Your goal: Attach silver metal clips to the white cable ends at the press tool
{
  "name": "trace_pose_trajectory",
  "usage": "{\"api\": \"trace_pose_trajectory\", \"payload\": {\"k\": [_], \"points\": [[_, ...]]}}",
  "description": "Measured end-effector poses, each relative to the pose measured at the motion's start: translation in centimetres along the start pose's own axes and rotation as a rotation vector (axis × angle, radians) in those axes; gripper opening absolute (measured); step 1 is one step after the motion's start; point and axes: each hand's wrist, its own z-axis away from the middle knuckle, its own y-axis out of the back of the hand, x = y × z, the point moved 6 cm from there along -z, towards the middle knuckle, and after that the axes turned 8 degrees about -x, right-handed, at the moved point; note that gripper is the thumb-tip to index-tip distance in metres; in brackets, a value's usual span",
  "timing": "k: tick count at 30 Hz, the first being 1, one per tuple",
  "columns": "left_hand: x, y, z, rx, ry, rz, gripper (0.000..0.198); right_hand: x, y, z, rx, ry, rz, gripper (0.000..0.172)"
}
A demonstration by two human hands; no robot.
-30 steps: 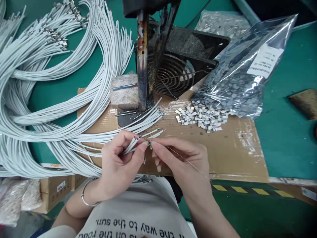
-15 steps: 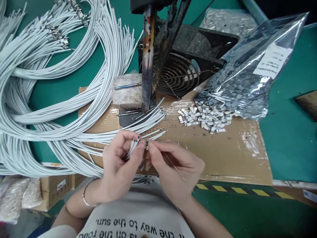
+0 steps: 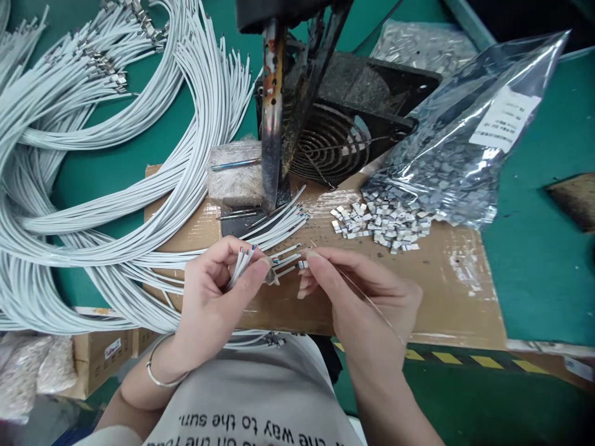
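Observation:
My left hand [image 3: 214, 292] is closed round a small bunch of white cable ends [image 3: 242, 265], whose stripped coloured tips stick up between thumb and forefinger. My right hand [image 3: 360, 291] pinches a tiny metal piece [image 3: 303, 264] at its fingertips, a few centimetres right of the bunch, and a thin solder wire [image 3: 372, 303] runs back across that hand. Both hands hover over a cardboard sheet [image 3: 446, 291]. A loose heap of small metal clips [image 3: 381, 222] lies just beyond the right hand.
Large loops of white cables [image 3: 93, 186] fill the left on the green table [image 3: 539, 248]. An upright soldering iron [image 3: 270, 118] on a stand, a black fan [image 3: 339, 130] and a plastic bag of clips [image 3: 465, 136] stand behind. Cartons [image 3: 102, 353] sit lower left.
My right hand has pulled away to the right from the left hand's cable bunch, carrying the small metal piece. The left hand stayed about where it was.

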Motion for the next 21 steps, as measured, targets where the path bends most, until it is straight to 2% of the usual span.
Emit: {"api": "trace_pose_trajectory", "payload": {"k": [7,13,21], "points": [[0.3,-0.1,0.3,0.027,-0.022,-0.108,0.010,-0.8,-1.0,-0.2,-0.070,0.064,0.061,0.023],[0.2,0.0,0.4,0.052,-0.002,-0.130,0.010,-1.3,-1.2,0.0,-0.046,0.138,0.125,0.023],[0.5,-0.1,0.4,0.040,0.009,-0.135,0.010,-1.1,-1.4,0.0,-0.052,0.128,0.113,0.024]]}}
